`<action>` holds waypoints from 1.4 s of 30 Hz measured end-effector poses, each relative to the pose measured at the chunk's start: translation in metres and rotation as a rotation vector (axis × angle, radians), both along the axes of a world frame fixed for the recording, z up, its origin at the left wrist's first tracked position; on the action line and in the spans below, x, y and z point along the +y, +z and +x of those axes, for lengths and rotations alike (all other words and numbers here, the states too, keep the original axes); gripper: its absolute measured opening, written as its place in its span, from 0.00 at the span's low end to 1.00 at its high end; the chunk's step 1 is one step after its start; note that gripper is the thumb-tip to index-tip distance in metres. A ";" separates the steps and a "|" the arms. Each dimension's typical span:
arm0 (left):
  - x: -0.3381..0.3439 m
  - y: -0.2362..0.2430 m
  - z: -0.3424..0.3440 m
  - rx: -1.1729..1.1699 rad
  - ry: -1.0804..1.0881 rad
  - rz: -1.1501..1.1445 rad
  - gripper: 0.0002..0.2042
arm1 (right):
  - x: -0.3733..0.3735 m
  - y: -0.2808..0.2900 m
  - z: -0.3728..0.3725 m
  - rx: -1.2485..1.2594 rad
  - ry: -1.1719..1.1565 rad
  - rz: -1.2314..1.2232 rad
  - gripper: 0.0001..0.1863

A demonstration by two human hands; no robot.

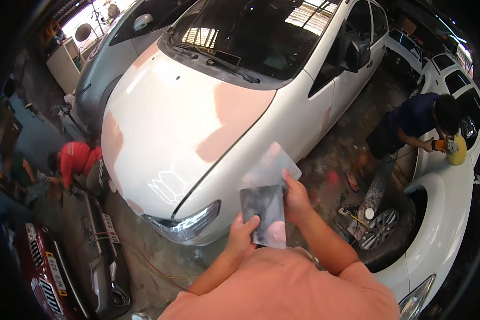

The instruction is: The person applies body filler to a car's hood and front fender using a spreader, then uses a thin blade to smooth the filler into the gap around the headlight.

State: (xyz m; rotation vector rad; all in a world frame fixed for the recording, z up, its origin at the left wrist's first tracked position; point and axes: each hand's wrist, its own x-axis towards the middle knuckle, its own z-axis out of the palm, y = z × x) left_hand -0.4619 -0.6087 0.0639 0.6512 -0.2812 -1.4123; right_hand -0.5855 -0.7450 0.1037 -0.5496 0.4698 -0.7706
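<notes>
- Pinching, head view: left hand [240, 238] holds a dark grey panel [261, 205], right hand [297, 198] a pale sheet [269, 166], both before the white car [154, 114].
- Good handling probably wants both pieces level, fingers off the pink patch [276, 231].
- Panel's long axis runs away from the torso [277, 280]; sheet's upper corner points carward.

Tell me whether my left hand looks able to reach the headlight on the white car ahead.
Probably yes: nothing visible stands between the left hand and the headlight, though that hand holds a dark flat sheet and the distance is hard to judge.
</notes>
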 end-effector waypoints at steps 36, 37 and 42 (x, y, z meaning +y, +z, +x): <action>-0.050 0.025 0.158 -0.391 0.804 0.038 0.26 | -0.114 -0.072 0.224 0.404 0.763 -1.528 0.40; -0.058 0.024 0.155 -0.360 0.727 0.043 0.26 | -0.115 -0.064 0.200 0.397 0.744 -1.220 0.38; -0.100 0.002 0.105 -0.149 0.250 0.109 0.26 | -0.139 -0.013 0.106 -0.328 0.340 0.004 0.20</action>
